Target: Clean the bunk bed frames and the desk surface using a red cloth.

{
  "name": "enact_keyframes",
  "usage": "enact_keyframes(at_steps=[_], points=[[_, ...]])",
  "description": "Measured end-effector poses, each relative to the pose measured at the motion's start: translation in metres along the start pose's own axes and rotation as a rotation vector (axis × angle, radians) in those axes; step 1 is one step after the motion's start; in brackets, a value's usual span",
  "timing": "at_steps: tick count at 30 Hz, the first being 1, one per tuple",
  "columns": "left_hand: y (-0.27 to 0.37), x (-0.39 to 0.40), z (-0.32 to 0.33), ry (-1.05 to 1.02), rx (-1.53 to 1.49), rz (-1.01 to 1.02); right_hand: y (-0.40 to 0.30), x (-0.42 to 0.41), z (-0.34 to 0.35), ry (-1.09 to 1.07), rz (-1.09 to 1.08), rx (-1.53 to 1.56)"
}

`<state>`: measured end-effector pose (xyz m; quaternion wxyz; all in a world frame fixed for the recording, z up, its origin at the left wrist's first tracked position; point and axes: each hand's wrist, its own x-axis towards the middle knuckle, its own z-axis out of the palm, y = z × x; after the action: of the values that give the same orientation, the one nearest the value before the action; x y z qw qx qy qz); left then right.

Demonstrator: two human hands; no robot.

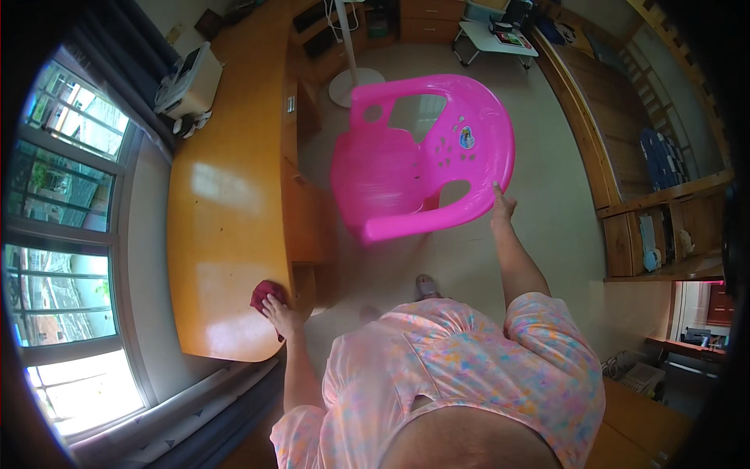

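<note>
My left hand (280,315) presses on a dark red cloth (268,293) at the near corner of a wooden desk (228,246). The cloth lies partly over the desk's edge. My right hand (503,206) grips the rounded backrest of a pink plastic armchair (381,170). The chair's back faces right and its seat points left, towards the desk. A small sticker (466,138) and several cut-out holes mark the backrest. Part of the chair's legs is hidden beneath the seat.
A pole with a round white base (351,85) stands behind the chair. Further back is a low white folding table (498,41). A wooden bed frame (586,146) runs along the right. On the desk's far end sits a white box (193,82), by the window.
</note>
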<state>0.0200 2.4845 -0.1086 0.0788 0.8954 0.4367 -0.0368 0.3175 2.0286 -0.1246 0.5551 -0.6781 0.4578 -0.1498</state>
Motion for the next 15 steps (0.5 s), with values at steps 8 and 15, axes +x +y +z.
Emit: enact_keyframes(at_steps=[8,15], points=[[0.030,-0.001,-0.006,-0.056,-0.008,-0.206,-0.004,0.050,0.020,-0.533,0.555,0.676],[0.033,-0.007,-0.010,-0.160,-0.004,-0.236,-0.040,0.116,0.003,-0.353,0.370,0.844]])
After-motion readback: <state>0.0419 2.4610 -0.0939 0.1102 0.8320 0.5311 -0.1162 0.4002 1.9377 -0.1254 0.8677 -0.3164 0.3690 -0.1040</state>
